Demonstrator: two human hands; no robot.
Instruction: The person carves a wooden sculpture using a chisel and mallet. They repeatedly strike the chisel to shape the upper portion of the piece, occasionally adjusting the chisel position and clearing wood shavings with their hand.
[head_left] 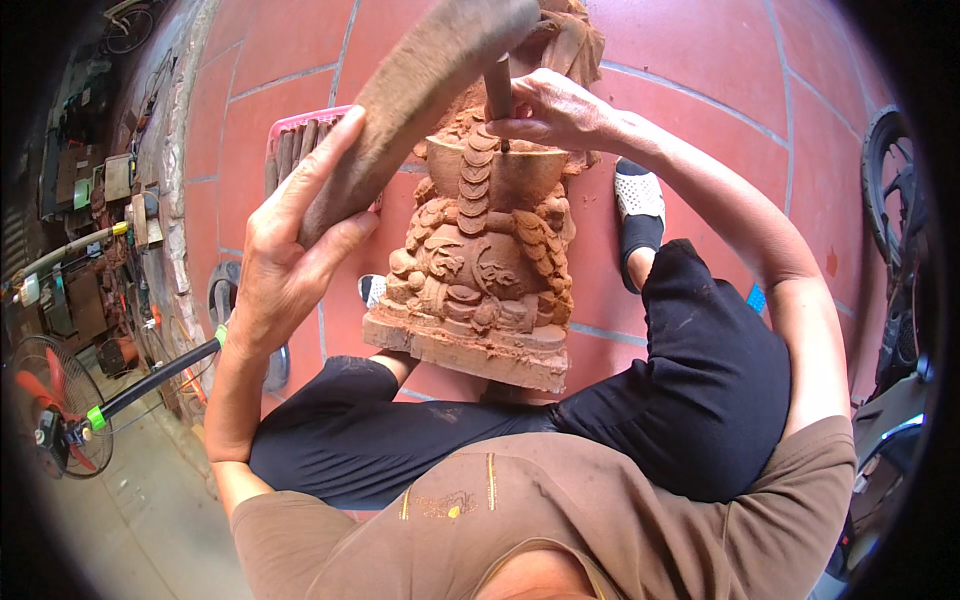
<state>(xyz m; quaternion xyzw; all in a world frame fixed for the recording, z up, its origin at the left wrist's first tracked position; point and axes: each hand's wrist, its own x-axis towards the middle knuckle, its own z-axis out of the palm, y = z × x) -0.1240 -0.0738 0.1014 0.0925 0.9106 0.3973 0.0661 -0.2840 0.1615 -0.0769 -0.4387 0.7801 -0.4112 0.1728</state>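
A carved wooden piece (482, 262) with figures, scrolls and a row of overlapping discs stands between my legs on the tiled floor. My left hand (290, 230) grips the lower end of a thick, curved wooden mallet (405, 100), its thumb on one side and its fingers along the other. The mallet's far end is over the top of the carving, close to a chisel (498, 92). My right hand (560, 112) pinches that chisel upright, its tip down at the carving's bowl-like upper part. Whether mallet and chisel touch, I cannot tell.
Behind my left hand, a pink basket (300, 122) holds several tool handles. A fan (62, 410) and a black pole (160, 378) stand at the left, near a cluttered wall. A wheel (890, 190) is at the far right. A brown cloth (575, 40) lies beyond the carving.
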